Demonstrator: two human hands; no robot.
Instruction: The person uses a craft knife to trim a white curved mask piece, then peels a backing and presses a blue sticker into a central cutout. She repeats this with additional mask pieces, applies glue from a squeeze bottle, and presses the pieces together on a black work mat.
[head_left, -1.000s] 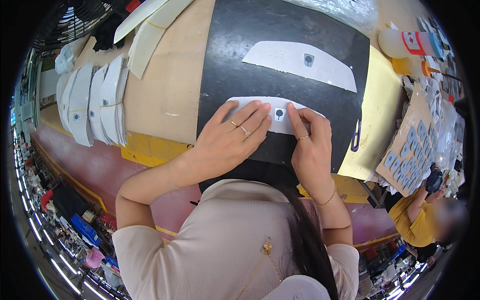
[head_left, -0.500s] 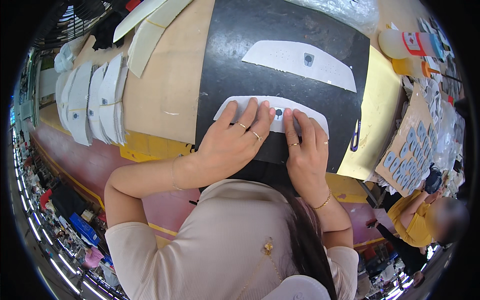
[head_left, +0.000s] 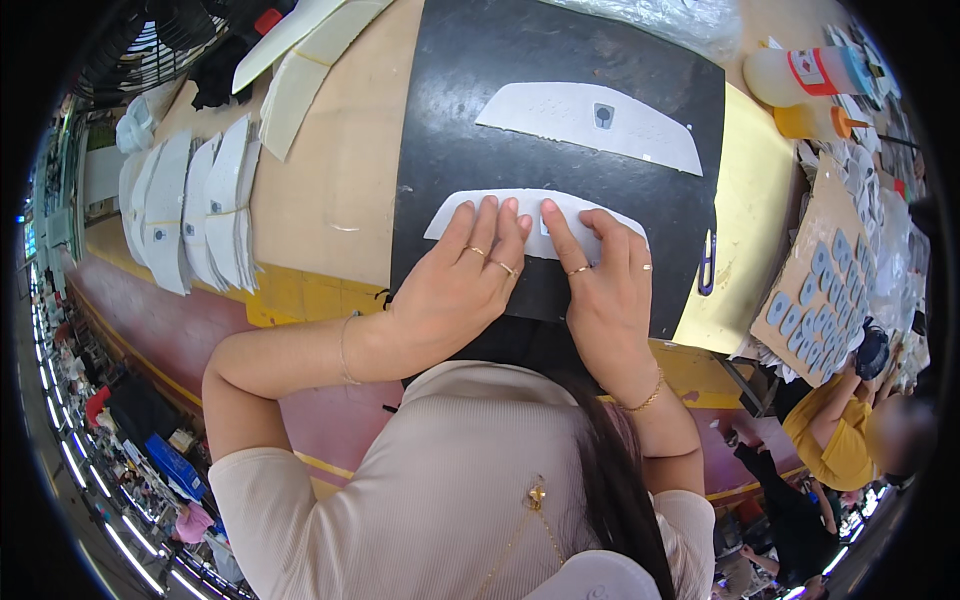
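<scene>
A pale grey-white curved panel [head_left: 590, 208] lies flat on a black mat [head_left: 450, 110] in front of me. My left hand [head_left: 455, 275] rests its fingertips on the panel's left half, fingers extended and holding nothing. My right hand [head_left: 608, 295] has its index fingertip pressed on the small patch [head_left: 545, 228] at the panel's middle, covering most of it. The other right fingers lie spread over the panel's right part. Farther up the mat is a second panel [head_left: 550, 108] of like shape, with a small grey patch [head_left: 604, 116] bearing a dark round mark.
Banded stacks of similar panels [head_left: 170, 215] stand at left, with long cream pieces [head_left: 300, 75] behind. A purple thread snipper [head_left: 708, 262] lies at the mat's right edge. Glue bottles [head_left: 800, 75] and a cardboard sheet [head_left: 790, 290] of grey patches are at right. A person in yellow [head_left: 825, 440] is beyond.
My right index finger has moved left onto the patch, which both hands had flanked before. My left fingertips have shifted slightly left, away from it.
</scene>
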